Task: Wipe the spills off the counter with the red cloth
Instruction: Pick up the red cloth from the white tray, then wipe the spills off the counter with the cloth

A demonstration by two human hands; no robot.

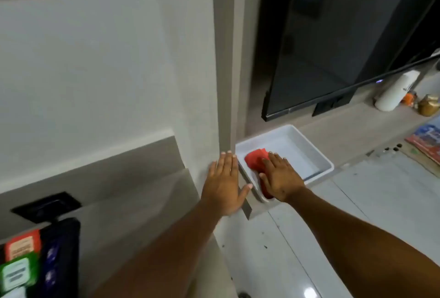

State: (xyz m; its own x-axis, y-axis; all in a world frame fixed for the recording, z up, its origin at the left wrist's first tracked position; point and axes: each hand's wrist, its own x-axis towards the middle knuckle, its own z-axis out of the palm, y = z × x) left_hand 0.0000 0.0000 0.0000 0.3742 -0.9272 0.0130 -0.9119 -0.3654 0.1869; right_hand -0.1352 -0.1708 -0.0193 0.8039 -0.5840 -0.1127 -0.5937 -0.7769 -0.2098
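The red cloth lies folded in the near left corner of a white tray on the counter. My right hand rests flat on the cloth, fingers spread, covering its near part. My left hand is flat and open against the corner of the white wall, just left of the tray, holding nothing. The white counter in front of the tray carries small dark specks and spots.
A dark screen stands behind the tray. At the far right are a white bottle, a jar and a colourful packet. Packets and a dark item sit at the lower left by a black wall socket.
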